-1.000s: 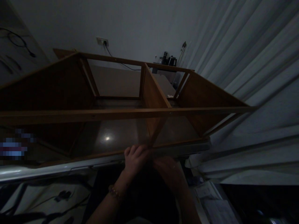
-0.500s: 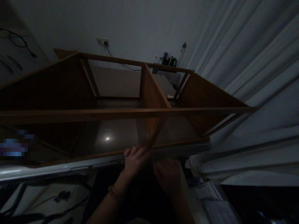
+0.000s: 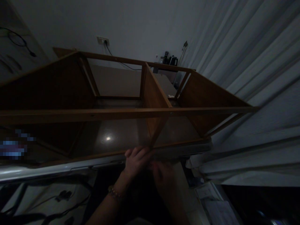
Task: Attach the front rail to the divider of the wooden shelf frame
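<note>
A brown wooden cabinet frame point(image 3: 112, 115) with open bays stretches across the view in dim light. My left hand point(image 3: 136, 161), with a beaded bracelet point(image 3: 113, 192) at its wrist, has its fingers curled over the lower front rail, beside the foot of the middle upright point(image 3: 158, 131). Close to its right, a little lower, is my right hand point(image 3: 164, 176), dark and blurred. Its fingers are bent together as in a pinch, near the left fingertips. Whatever they hold is too dark to make out.
A white curtain point(image 3: 234, 78) hangs along the right. Behind the frame, a black kettle point(image 3: 172, 60) stands by the wall, and a plug sits in a wall socket point(image 3: 103, 41). Cables point(image 3: 63, 197) lie at lower left. Boxes point(image 3: 208, 190) stand at lower right.
My right hand has shifted slightly left, closer to the left hand, and its fingers have drawn in. My left hand stays on the rail.
</note>
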A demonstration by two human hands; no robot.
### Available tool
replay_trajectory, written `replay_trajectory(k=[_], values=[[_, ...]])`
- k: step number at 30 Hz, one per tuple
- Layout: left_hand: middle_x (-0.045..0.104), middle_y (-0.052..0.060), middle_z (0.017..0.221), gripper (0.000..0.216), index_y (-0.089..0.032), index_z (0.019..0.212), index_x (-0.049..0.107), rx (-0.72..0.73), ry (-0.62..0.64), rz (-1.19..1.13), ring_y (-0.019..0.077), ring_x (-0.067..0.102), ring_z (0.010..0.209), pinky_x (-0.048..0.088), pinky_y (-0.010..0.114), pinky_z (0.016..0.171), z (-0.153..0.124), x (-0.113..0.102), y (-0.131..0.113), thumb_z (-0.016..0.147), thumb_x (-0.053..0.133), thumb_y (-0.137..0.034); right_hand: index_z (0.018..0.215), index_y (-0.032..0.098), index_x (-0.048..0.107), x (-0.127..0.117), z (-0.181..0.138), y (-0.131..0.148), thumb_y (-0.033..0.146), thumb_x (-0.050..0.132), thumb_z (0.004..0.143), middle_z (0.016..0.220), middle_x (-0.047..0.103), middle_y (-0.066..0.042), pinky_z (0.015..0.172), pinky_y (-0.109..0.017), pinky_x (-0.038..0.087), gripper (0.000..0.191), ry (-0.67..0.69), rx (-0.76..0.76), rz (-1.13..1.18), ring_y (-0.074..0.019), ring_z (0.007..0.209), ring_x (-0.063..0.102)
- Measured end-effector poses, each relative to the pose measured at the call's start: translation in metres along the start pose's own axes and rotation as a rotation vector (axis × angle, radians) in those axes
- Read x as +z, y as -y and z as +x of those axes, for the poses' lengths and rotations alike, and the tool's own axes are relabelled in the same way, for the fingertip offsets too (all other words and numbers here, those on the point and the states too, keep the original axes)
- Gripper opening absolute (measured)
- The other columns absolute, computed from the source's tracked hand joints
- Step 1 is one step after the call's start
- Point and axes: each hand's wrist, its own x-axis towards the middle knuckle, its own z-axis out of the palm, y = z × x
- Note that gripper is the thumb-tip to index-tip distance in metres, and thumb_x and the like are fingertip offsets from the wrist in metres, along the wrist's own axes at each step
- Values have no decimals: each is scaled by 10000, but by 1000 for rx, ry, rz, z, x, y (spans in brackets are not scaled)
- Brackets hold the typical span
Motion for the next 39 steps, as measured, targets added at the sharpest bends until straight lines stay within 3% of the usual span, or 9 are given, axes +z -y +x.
replay_trajectory(k=[4, 10, 16, 25, 28, 31, 36, 39], values=[[693, -20, 936, 283, -362, 1161, 594, -19, 47, 4, 152, 546, 900, 327, 308, 742, -1, -1, 0, 895, 507, -326, 988, 217, 562, 3, -3, -2, 233, 435, 895, 839, 693, -44, 659, -282, 452, 158, -73, 84, 39, -178, 764, 635], [699, -18, 934, 279, -349, 1134, 615, -5, 34, 12, 158, 540, 893, 316, 323, 752, -2, -2, 0, 931, 425, -325, 852, 224, 604, -3, -3, -1, 224, 481, 883, 775, 691, -26, 758, -339, 381, 127, -31, 52, -181, -182, 703, 620], [697, -14, 926, 309, -367, 1184, 577, 0, 37, 21, 156, 534, 884, 324, 315, 781, -2, -2, 0, 932, 422, -279, 747, 235, 611, -8, 1, 7, 261, 546, 862, 708, 662, -29, 710, -346, 365, 134, -66, 47, -242, -205, 713, 567], [698, -12, 923, 272, -363, 1140, 610, 22, -37, 12, 172, 531, 904, 304, 343, 815, 0, 2, 1, 916, 459, -330, 801, 220, 623, 5, -3, 0, 332, 525, 864, 767, 675, -25, 635, -275, 488, 162, -11, 305, 281, -175, 707, 636], [700, -11, 917, 270, -357, 1124, 620, 20, -17, 15, 170, 532, 901, 297, 345, 820, 0, 2, 2, 924, 441, -324, 960, 208, 573, 9, -5, -3, 357, 535, 860, 756, 687, -15, 616, -258, 516, 184, 41, 415, 548, -172, 694, 669], [701, -12, 908, 267, -350, 1123, 622, 19, -8, 28, 170, 534, 887, 294, 348, 819, -1, 2, 1, 920, 452, -323, 1117, 207, 467, 16, -6, -4, 346, 541, 860, 769, 689, -14, 678, -282, 538, 302, 8, 448, 730, -175, 725, 682], [697, -15, 909, 272, -363, 1134, 612, 10, -18, 23, 175, 534, 887, 294, 351, 815, -2, 5, 1, 917, 449, -356, 1135, 236, 385, 26, -8, 1, 319, 502, 878, 888, 684, -31, 665, -270, 543, 295, -90, 431, 890, -155, 744, 676], [693, -5, 917, 274, -371, 1135, 612, 18, -30, 25, 175, 535, 883, 290, 343, 809, -2, 5, 1, 912, 453, -375, 1090, 232, 400, 27, -8, 6, 308, 483, 886, 816, 665, -11, 639, -249, 540, 232, -122, 415, 813, -144, 711, 663]])
